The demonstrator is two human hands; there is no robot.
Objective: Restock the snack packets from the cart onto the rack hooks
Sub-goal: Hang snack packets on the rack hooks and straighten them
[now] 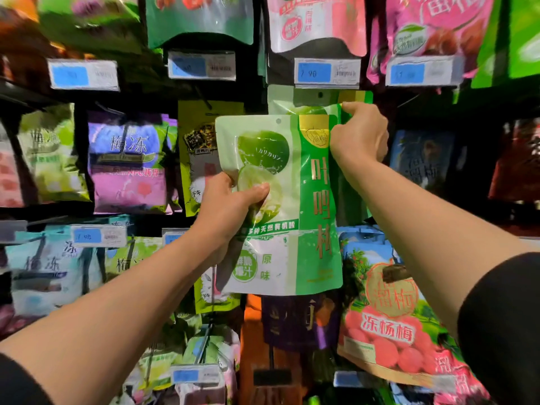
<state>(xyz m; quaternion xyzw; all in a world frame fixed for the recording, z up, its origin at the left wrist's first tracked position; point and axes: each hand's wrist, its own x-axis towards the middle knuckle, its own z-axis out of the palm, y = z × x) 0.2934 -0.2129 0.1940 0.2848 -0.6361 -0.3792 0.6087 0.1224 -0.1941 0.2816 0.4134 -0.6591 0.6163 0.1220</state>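
Head view: left hand (230,206), nearest the lens, fingers and thumb clamped on the lower-left of a green plum packet (280,206) held upright, long axis vertical, before the rack. Right hand (359,133), fingers curled tight on the top-right corner of the packet or its hanging twin (309,100); cannot tell which. Packet's hang hole (278,121) lies just below-left of the twin's hook (320,95); next move is likely up and right.
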